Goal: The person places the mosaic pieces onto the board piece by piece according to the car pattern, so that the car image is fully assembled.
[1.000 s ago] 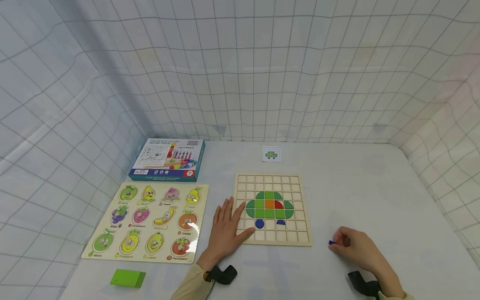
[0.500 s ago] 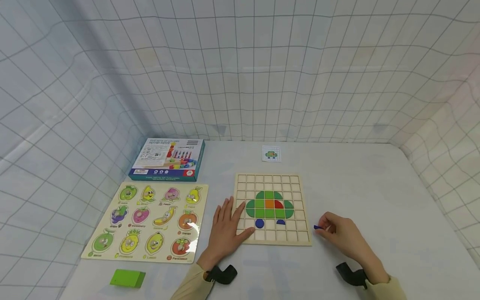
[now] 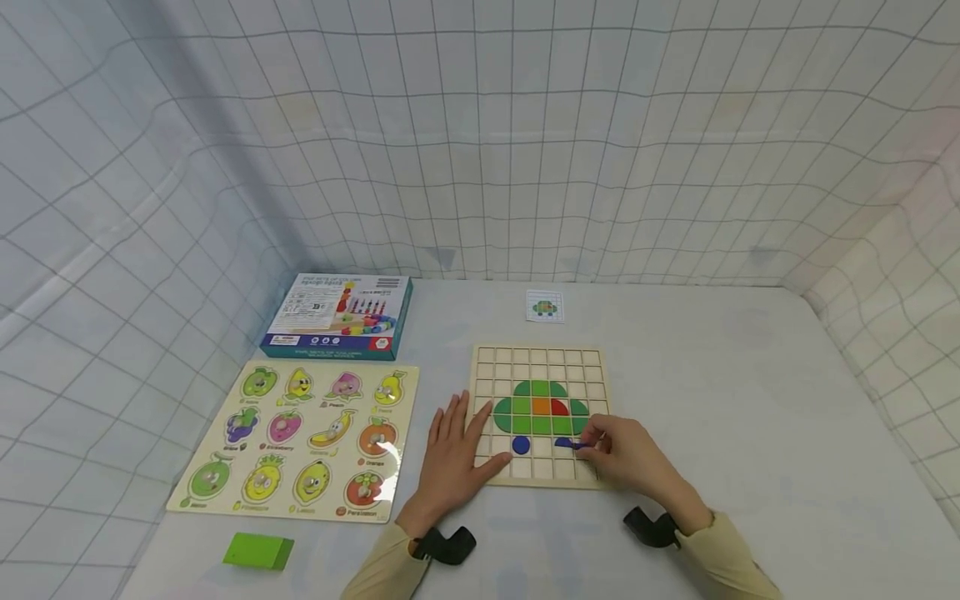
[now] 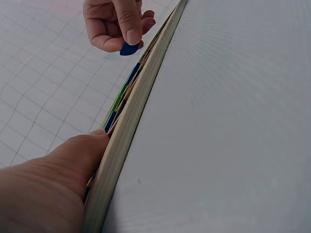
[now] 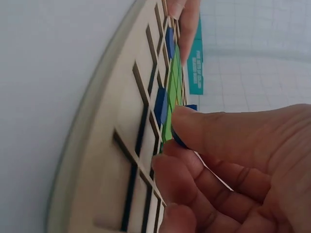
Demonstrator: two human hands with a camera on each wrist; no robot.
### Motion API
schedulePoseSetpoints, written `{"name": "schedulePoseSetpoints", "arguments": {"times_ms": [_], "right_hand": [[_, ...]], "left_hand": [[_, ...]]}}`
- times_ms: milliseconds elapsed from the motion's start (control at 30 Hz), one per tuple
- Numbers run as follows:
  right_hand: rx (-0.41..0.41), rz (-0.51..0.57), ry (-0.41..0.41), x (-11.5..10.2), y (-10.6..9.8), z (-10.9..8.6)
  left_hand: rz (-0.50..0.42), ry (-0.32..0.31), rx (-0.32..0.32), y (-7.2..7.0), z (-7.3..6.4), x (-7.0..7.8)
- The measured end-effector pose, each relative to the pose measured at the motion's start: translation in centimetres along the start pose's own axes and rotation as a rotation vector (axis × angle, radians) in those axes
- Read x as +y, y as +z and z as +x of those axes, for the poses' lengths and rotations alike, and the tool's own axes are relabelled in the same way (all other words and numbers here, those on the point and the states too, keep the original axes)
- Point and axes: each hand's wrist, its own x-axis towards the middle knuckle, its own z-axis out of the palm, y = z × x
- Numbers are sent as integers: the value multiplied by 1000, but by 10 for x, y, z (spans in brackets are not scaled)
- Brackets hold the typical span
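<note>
A wooden grid board [image 3: 542, 468] lies in front of me. Green pieces [image 3: 542, 425] form a rounded shape on it, with an orange square [image 3: 540, 406] and a red curved piece [image 3: 558, 407] among them. Below these sit a blue circle [image 3: 521, 445] and a blue half-circle piece [image 3: 562, 442]. My left hand [image 3: 452, 458] rests with spread fingers on the board's left edge. Between thumb and fingertips, my right hand [image 3: 630, 454] pinches a small blue curved piece [image 4: 129, 49], held close over the board beside the blue half-circle. The right fingers partly cover the board's right side.
A small picture card [image 3: 544, 306] lies behind the board. To the left are a fruit peg puzzle [image 3: 292, 450], a boxed toy set [image 3: 337, 317] and a green block [image 3: 258, 551]. Grid-patterned cloth walls [image 3: 525, 167] surround the table.
My right hand has moved left from the table beside the board to over its lower right cells, carrying the blue curved piece. The left hand has stayed at the board's edge.
</note>
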Motion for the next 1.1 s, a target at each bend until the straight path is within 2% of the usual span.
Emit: {"name": "schedulePoseSetpoints", "arguments": {"times_ms": [167,533,833,1100], "right_hand": [[-16,-4,-13,-2,9,4],[18,-32,-46,-5,17,8],[27,-20,-61,-5,20,10],[39,-11,-67,-4,21,10]], "left_hand": [[2,-3,-2,0,0,-1],[15,-6,1,1,1,-1],[-2,29,44,1,1,0],[4,8,15,-1,1,1]]}}
